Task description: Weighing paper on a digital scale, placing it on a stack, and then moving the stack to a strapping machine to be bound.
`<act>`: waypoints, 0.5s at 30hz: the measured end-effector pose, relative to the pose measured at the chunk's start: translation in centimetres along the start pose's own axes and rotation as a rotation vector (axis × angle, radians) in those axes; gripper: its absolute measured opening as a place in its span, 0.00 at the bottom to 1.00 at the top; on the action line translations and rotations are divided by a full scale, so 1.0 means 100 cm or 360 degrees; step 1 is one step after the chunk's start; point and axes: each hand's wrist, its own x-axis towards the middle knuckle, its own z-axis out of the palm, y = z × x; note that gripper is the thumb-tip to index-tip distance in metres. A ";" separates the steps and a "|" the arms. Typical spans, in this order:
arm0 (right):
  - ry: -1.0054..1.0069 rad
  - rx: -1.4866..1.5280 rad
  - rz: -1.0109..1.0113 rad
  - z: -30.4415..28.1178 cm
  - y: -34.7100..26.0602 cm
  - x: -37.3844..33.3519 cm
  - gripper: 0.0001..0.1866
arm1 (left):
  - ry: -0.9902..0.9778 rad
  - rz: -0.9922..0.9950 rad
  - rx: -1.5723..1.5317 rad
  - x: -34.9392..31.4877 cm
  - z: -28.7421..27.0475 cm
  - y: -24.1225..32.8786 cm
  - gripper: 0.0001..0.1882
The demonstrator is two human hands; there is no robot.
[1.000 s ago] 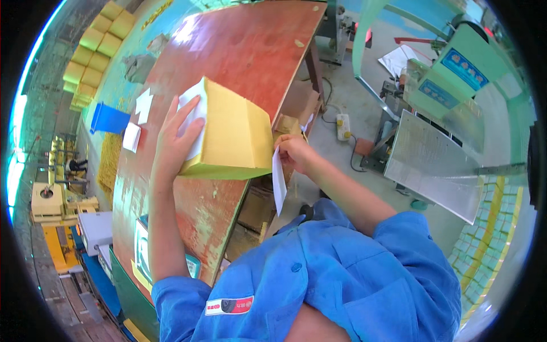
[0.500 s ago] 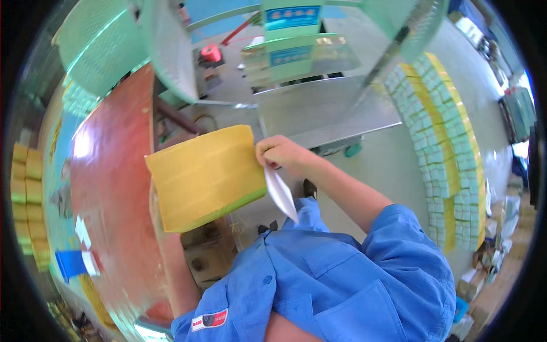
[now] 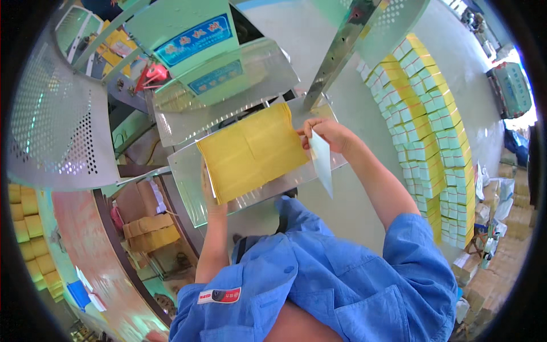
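A flat rectangular yellow paper packet (image 3: 253, 154) is held up in front of me, over the metal tray of a machine. A thin pale edge shows along its left side. My left hand (image 3: 209, 191) grips that left edge, its fingers mostly hidden behind the packet. At the opposite edge, my right hand (image 3: 330, 135) is closed in a pinch on a white slip of paper (image 3: 321, 162), which hangs down tilted. The right fingertips are beside the packet's right edge; whether they also grip it I cannot tell.
Ahead stands a pale green machine (image 3: 182, 37) with a clear cover and a metal tray (image 3: 194, 194). An upright metal bar (image 3: 342, 54) rises at its right. Banded paper bundles (image 3: 424, 137) are piled in rows on the right. A reddish table (image 3: 85, 239) lies at left.
My view has turned left-to-right, away from the reddish table toward the machine. Both hands have carried the yellow packet over the metal tray, and the white slip stays in my right hand.
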 end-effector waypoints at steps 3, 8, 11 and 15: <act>-0.0322 0.0443 0.0195 -0.044 -0.006 0.028 0.03 | -0.0094 0.0528 0.1368 0.008 -0.022 -0.019 0.25; 0.0115 0.0564 0.0254 -0.065 0.009 0.069 0.04 | 0.0142 -0.0189 0.0377 0.012 -0.014 0.005 0.26; 0.0400 0.0146 0.0176 -0.073 0.026 0.088 0.08 | 0.0156 -0.0236 0.0399 0.015 -0.014 0.014 0.27; 0.1035 -0.0292 -0.0178 -0.023 0.034 0.088 0.16 | 0.0033 -0.0212 0.0302 0.008 0.000 0.024 0.30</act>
